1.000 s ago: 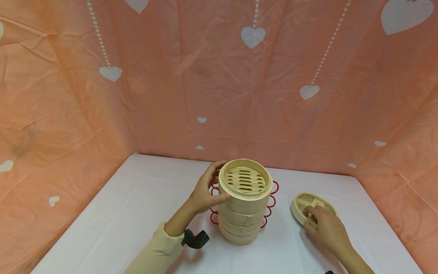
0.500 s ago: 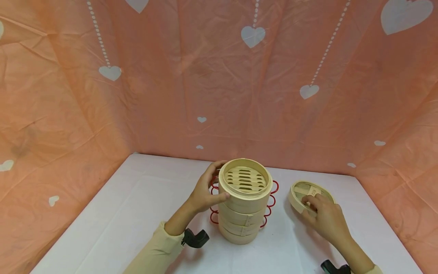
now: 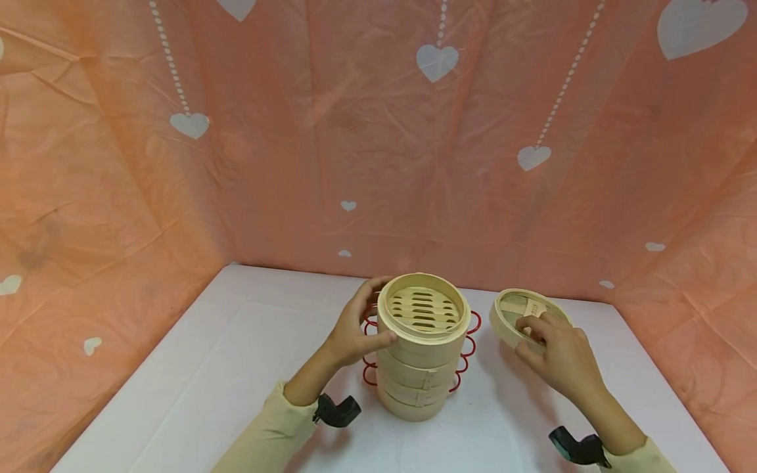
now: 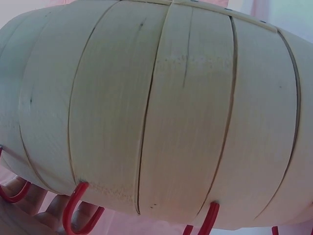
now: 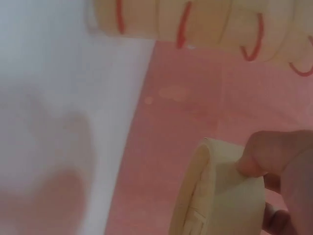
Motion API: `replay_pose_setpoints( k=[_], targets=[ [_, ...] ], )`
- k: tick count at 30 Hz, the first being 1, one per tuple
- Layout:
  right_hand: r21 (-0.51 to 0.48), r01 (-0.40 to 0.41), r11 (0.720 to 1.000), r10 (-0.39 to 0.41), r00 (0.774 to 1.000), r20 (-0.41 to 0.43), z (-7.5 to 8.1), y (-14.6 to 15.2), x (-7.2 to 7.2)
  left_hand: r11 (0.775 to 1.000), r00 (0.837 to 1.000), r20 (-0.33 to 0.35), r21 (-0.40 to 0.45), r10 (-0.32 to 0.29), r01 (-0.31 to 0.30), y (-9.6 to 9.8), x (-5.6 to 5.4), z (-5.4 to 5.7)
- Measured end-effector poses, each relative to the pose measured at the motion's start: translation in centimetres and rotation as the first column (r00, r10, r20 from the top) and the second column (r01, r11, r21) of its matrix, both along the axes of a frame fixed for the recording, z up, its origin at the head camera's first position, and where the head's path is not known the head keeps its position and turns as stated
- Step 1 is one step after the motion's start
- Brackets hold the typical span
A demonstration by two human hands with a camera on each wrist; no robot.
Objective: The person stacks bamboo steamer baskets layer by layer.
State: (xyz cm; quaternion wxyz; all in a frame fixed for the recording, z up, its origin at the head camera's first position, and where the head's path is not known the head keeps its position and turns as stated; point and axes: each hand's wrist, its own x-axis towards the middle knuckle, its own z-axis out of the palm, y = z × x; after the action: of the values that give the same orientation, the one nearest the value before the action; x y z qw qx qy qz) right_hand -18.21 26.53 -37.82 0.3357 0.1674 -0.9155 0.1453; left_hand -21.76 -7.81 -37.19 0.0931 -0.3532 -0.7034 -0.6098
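A tall stack of bamboo steamer baskets (image 3: 414,374) stands upright on the white table, red loops on both its sides. Its slatted top basket (image 3: 422,309) is uncovered. My left hand (image 3: 355,335) grips the upper left of the stack, thumb on the front and fingers round the back. Over the table to the right, my right hand (image 3: 562,355) pinches the rim of a round bamboo steamer lid (image 3: 501,323), which is tilted. In the right wrist view the thumb presses the outer side of the lid (image 5: 234,196), apart from the stack (image 5: 205,24).
The white table (image 3: 236,355) is bounded by a pink-orange sheet (image 3: 384,164) with white hearts at the back and sides. A black wrist mount (image 3: 337,411) sits on my left wrist, another mount (image 3: 576,448) on my right.
My right hand has raised the lid off the table and brought it up and somewhat left, towards the stack. The left hand and the stack have stayed put.
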Motion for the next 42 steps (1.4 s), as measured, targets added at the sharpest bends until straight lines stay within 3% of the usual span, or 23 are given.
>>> replay_pose_setpoints(
  k=[20,42],
  targets=[
    [0.004,-0.074,0.997,0.074,0.995,-0.073,3.4,-1.3,-0.8,1.0,1.0,-0.011,0.011,-0.005,0.006,-0.2,-0.1,-0.2],
    [-0.018,-0.103,0.995,0.101,0.992,-0.075,7.1,-3.4,-0.8,1.0,1.0,-0.009,0.018,-0.006,0.006,-0.1,-0.2,-0.2]
  ],
)
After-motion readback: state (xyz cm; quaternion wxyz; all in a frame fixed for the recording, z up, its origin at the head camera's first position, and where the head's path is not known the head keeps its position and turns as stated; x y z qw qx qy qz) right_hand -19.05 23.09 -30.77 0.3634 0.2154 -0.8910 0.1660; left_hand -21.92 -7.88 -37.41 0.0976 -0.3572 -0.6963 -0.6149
